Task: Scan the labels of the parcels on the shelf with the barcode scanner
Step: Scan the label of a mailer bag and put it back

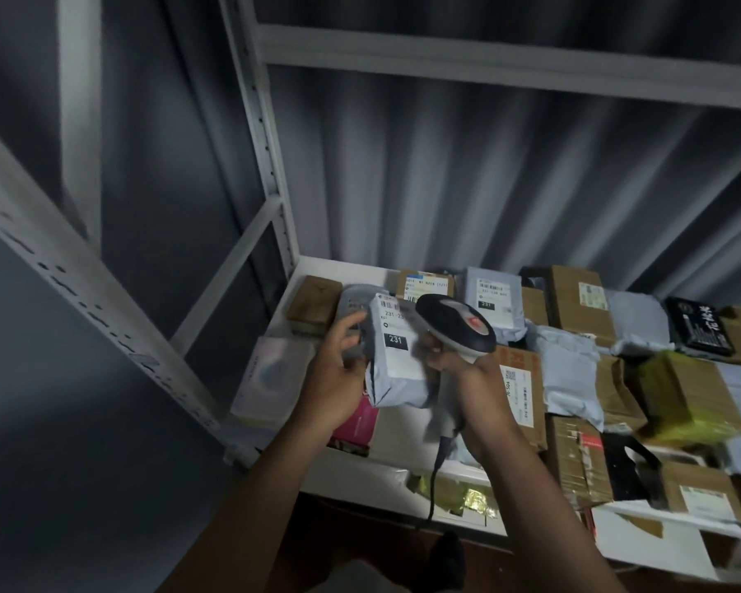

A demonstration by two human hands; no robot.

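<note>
White steel shelf (pixel 339 267) is carrying the whole job, and it is crowded: brown boxes, grey mailers and a few odd packs are lying flat across it from the left post to the right edge of view, with more on the level below. I am judging this as well short of finished. Nothing shows which parcels are already read, so I am counting only the one in my hands as under way and treating the rest as still to do.

Going down in size, a yellow-taped box (pixel 685 395) is sitting at the right with a big brown box (pixel 574 306) behind it. A crumpled grey bag (pixel 570 374) is lying between them and me. At the back a grey mailer (pixel 493 297) is showing its label upward, ready to read where it lies.

My left hand (pixel 339 378) is gripping the parcel (pixel 396 357), a grey mailer lifted off the shelf and tilted so its white label and the black "231" tag are facing me. My right hand (pixel 467 378) is closed round the handle of the scanner (pixel 456 321), its cable hanging down past the shelf edge. The scanner head is sitting just beside the parcel's upper right edge, close to the label. No beam is showing on the label, so I cannot tell whether this read is registering.
</note>
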